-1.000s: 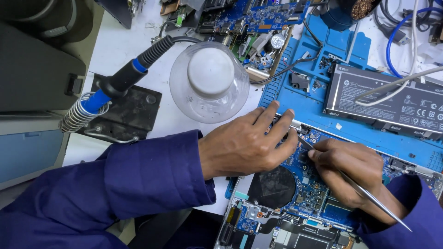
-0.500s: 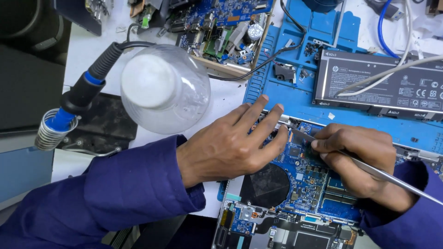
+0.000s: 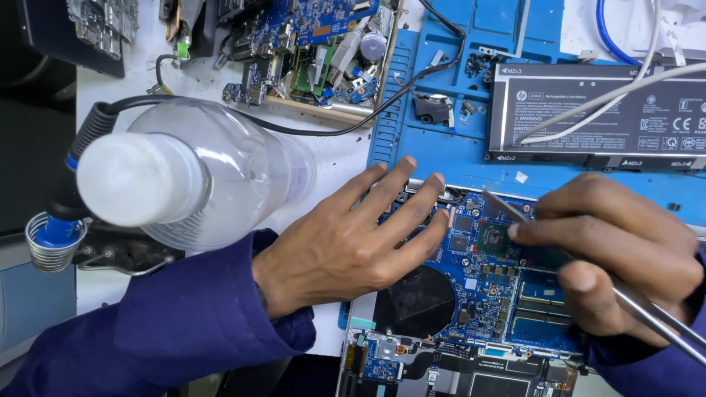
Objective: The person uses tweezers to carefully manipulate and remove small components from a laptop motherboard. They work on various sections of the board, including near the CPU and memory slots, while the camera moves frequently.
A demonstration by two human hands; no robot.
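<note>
My left hand (image 3: 346, 242) lies flat on the one blue circuit board (image 3: 485, 294) in the opened laptop, its fingers (image 3: 412, 198) spread apart across the board's top left edge. My right hand (image 3: 625, 250) has its fingers clamped on one pair of metal tweezers (image 3: 507, 209), the tips just over the dark square chip (image 3: 494, 239) (one of several). One black battery pack (image 3: 588, 117) sits on the blue mat (image 3: 441, 154) beyond, and one clear plastic bottle (image 3: 198, 176) stands on the worktop (image 3: 338, 158) to my left.
</note>
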